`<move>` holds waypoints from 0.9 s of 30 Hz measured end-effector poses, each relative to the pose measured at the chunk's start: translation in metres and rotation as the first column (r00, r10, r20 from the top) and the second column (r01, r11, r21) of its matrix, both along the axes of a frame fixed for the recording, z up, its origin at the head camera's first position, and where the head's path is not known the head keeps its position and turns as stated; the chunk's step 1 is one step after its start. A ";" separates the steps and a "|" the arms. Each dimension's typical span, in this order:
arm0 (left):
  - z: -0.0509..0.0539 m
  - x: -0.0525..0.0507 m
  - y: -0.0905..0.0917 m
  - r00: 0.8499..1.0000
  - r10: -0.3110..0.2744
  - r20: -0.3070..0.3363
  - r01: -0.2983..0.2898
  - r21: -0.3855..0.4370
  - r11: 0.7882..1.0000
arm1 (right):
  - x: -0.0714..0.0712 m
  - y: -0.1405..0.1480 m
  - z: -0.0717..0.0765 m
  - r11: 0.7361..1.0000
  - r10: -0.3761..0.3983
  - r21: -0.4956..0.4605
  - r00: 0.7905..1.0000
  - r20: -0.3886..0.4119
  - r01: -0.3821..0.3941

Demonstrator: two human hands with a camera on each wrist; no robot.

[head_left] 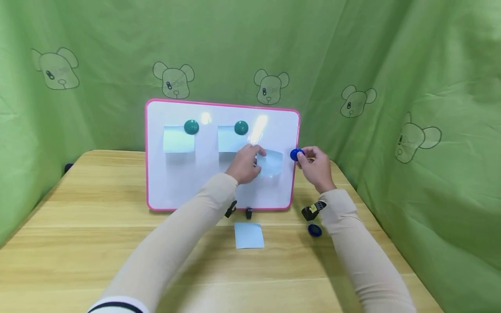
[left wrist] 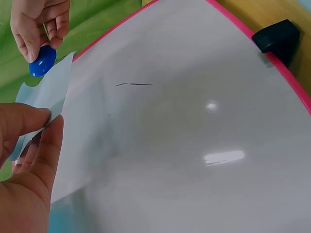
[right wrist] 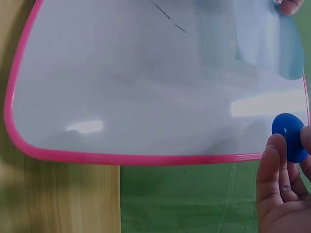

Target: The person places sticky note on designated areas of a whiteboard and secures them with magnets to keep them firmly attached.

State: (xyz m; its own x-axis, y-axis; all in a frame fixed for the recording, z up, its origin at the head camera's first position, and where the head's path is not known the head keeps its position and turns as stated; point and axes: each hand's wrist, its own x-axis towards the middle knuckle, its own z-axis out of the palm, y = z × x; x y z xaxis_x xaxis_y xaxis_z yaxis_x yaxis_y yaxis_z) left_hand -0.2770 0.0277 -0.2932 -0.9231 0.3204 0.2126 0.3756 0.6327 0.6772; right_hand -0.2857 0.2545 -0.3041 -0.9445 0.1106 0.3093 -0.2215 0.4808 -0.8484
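A pink-framed whiteboard (head_left: 195,187) stands on the table. In front of its right part my left hand (head_left: 245,164) pinches a light blue paper sheet (head_left: 271,163) by its left edge; the sheet bends, and the left wrist view shows thumb and fingers (left wrist: 48,145) on it. At the board's right edge my right hand (head_left: 318,168) holds a round blue magnet (head_left: 295,154) between thumb and fingers, apart from the sheet. Two blue sheets hang on the board, the left (head_left: 178,141) under a green magnet (head_left: 191,127), the other (head_left: 228,140) under a second green magnet (head_left: 241,128).
Another blue sheet (head_left: 249,235) lies on the wooden table (head_left: 98,243) before the board. To its right lies a second blue magnet (head_left: 315,230). Black feet (head_left: 248,213) hold the board's lower edge. Green curtains (head_left: 227,39) hang behind and at the sides.
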 end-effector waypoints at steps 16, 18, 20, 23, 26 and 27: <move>0.017 -0.007 0.012 0.999 0.038 -0.004 -0.038 0.029 0.999 | -0.010 -0.011 0.014 0.997 -0.015 -0.076 1.000 -0.019 0.014; 0.018 -0.008 0.015 0.999 0.041 -0.008 -0.041 0.033 0.999 | -0.011 -0.012 0.016 0.997 -0.018 -0.075 1.000 -0.022 0.016; 0.019 -0.009 0.017 0.999 0.048 -0.011 -0.048 0.034 0.998 | -0.011 -0.014 0.019 0.998 -0.019 -0.063 1.000 -0.023 0.017; 0.020 -0.011 0.019 0.998 0.064 -0.021 -0.064 0.032 0.997 | -0.013 -0.018 0.023 0.998 -0.013 -0.055 1.000 -0.023 0.012; 0.020 -0.013 0.020 0.997 0.076 -0.025 -0.075 0.033 0.997 | -0.017 -0.022 0.025 0.999 -0.007 -0.047 1.000 -0.025 0.006; 0.020 -0.013 0.020 0.996 0.079 -0.028 -0.078 0.034 0.996 | -0.018 -0.024 0.026 0.999 -0.007 -0.051 1.000 -0.029 0.006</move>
